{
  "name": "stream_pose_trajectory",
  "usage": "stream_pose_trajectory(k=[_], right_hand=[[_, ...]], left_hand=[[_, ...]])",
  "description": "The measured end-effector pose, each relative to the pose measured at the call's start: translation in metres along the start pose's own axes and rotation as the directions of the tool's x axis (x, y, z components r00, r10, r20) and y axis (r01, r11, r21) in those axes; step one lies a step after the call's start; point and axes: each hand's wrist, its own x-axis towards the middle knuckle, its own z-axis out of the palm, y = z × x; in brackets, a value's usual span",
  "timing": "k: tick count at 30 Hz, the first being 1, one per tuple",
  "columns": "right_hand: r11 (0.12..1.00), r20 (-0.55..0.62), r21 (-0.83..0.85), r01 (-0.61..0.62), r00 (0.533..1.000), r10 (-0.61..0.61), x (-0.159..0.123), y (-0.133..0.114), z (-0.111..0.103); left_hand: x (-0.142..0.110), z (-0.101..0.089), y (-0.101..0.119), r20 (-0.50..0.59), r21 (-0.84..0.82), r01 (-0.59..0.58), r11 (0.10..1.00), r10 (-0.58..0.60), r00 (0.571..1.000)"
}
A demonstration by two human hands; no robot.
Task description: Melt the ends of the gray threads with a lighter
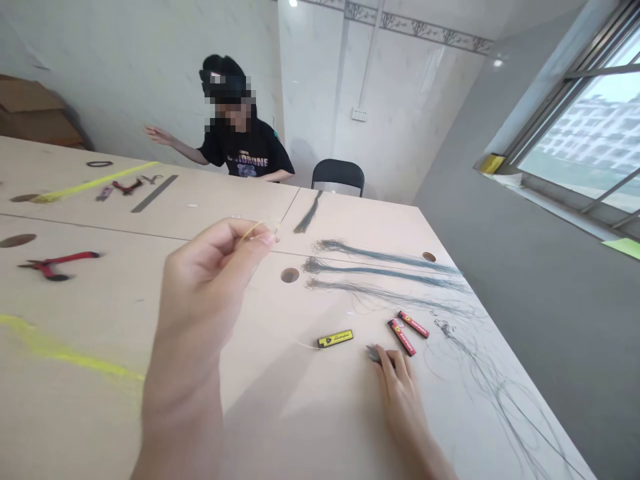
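My left hand [213, 280] is raised over the table, thumb and forefinger pinched on a thin yellow strand [253, 229]. A tiny pale piece shows at the fingertips; its kind is too small to make out. Low on the table at the right, my right hand [400, 383] is closed around a small grey pointed metal tool [373, 353], most of it hidden under the fingers. Left of that hand lies a yellow lighter [335, 339]. Two red lighters, one nearer [401, 337] and one farther [414, 324], lie just beyond it.
Several bundles of thin blue-grey strands [385, 272] stretch across the right side; loose strands [493, 373] tangle near the right edge. Yellow strands [75, 360] and red-handled pliers [65, 262] lie left. Across the table [280, 400] sits a person [245, 140], beside a black chair [339, 173].
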Motion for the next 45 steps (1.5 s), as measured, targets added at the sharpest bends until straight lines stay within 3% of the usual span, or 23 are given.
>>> stream_pose_trajectory(k=[3,6,8,12,13,16,18,21,23,26,28,33,36,38,40,42,43,45], right_hand=[[1.0,-0.053,-0.016,0.026,0.998,-0.026,-0.007,0.004,0.01],[0.999,-0.066,0.052,0.011,0.998,-0.008,-0.001,0.002,0.01],[0.989,-0.058,0.144,-0.015,0.998,0.024,0.013,-0.006,-0.002],[0.893,0.034,0.432,-0.122,0.992,0.119,0.062,-0.055,-0.055],[0.854,0.085,0.496,-0.156,0.988,0.131,0.077,-0.071,-0.07],[0.763,0.076,0.626,-0.16,0.987,0.144,0.112,-0.113,-0.102],[0.742,0.107,0.649,-0.167,0.986,0.129,0.125,-0.127,-0.109],[0.685,0.15,0.703,-0.194,0.981,0.125,0.129,-0.13,-0.105],[0.618,0.177,0.75,-0.236,0.972,0.156,0.128,-0.127,-0.1],[0.54,0.187,0.784,-0.306,0.946,0.264,0.128,-0.124,-0.095],[0.523,0.162,0.788,-0.325,0.929,0.333,0.129,-0.124,-0.091],[0.475,0.145,0.814,-0.334,0.909,0.39,0.13,-0.126,-0.077],[0.403,0.146,0.856,-0.323,0.9,0.41,0.132,-0.127,-0.068],[0.274,0.191,0.898,-0.345,0.865,0.463,0.136,-0.128,-0.064],[0.043,0.336,0.914,-0.404,0.812,0.478,0.142,-0.124,-0.064],[-0.168,0.479,0.877,-0.451,0.78,0.403,0.15,-0.112,-0.07],[-0.226,0.513,0.858,-0.46,0.781,0.357,0.154,-0.103,-0.075],[-0.256,0.49,0.869,-0.423,0.806,0.333,0.161,-0.075,-0.089]], left_hand=[[0.003,0.006,-0.007,0.227,-0.074,0.068,0.995,-0.049,0.973],[0.001,0.02,-0.012,0.43,-0.049,0.153,0.987,-0.117,0.895],[-0.002,0.028,-0.014,0.513,-0.018,0.192,0.981,-0.156,0.844],[-0.009,0.038,-0.017,0.615,0.063,0.181,0.981,-0.181,0.767],[-0.01,0.039,-0.018,0.643,0.097,0.178,0.979,-0.198,0.74],[-0.012,0.039,-0.021,0.726,0.184,0.185,0.965,-0.26,0.637],[-0.013,0.04,-0.023,0.758,0.199,0.192,0.961,-0.275,0.592],[-0.014,0.042,-0.026,0.773,0.23,0.183,0.956,-0.294,0.562],[-0.015,0.043,-0.027,0.741,0.266,0.115,0.957,-0.279,0.611],[-0.014,0.045,-0.028,0.595,0.291,-0.081,0.953,-0.114,0.795],[-0.013,0.044,-0.029,0.518,0.315,-0.169,0.934,-0.02,0.855],[-0.013,0.049,-0.034,0.598,0.317,-0.183,0.931,-0.046,0.8],[-0.013,0.055,-0.04,0.6,0.304,-0.15,0.941,-0.067,0.797],[-0.011,0.057,-0.042,0.607,0.317,-0.169,0.933,-0.063,0.792],[-0.005,0.054,-0.044,0.626,0.358,-0.202,0.912,-0.073,0.776],[0.005,0.049,-0.048,0.633,0.425,-0.238,0.873,-0.099,0.768],[0.013,0.045,-0.052,0.618,0.477,-0.252,0.842,-0.117,0.777],[0.029,0.038,-0.063,0.557,0.598,-0.261,0.758,-0.16,0.815]])
